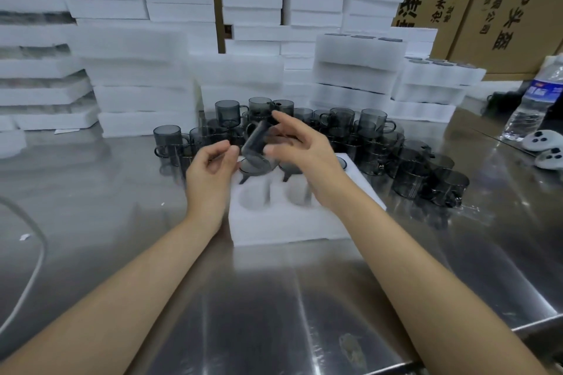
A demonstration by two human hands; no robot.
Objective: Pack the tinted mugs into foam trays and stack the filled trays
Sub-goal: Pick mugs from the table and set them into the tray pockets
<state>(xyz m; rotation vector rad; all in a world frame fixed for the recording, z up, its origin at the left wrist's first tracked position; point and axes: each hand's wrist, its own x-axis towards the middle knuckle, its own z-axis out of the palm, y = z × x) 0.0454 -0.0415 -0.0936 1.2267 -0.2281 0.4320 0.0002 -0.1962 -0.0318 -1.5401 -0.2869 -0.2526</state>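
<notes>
A white foam tray [289, 224] lies on the steel table in front of me. Its far row holds tinted mugs [291, 167], and two near pockets [254, 196] stand empty. Above the tray's far left corner my right hand [300, 148] holds a tilted, blurred grey mug [257, 146] between thumb and fingers, the index finger stretched out. To the mug's left is my left hand [211, 167], fingers curled; blur hides whether it touches the mug. Several loose tinted mugs [370, 131] crowd the table behind and to the right of the tray.
Stacks of foam trays [137, 76] wall the back and left; stacks with mugs in them [359, 67] stand back right. Cardboard boxes [502, 9] rise behind. A water bottle [531, 103] and two white controllers [545, 146] sit at right; a white cable [35, 265] runs at left.
</notes>
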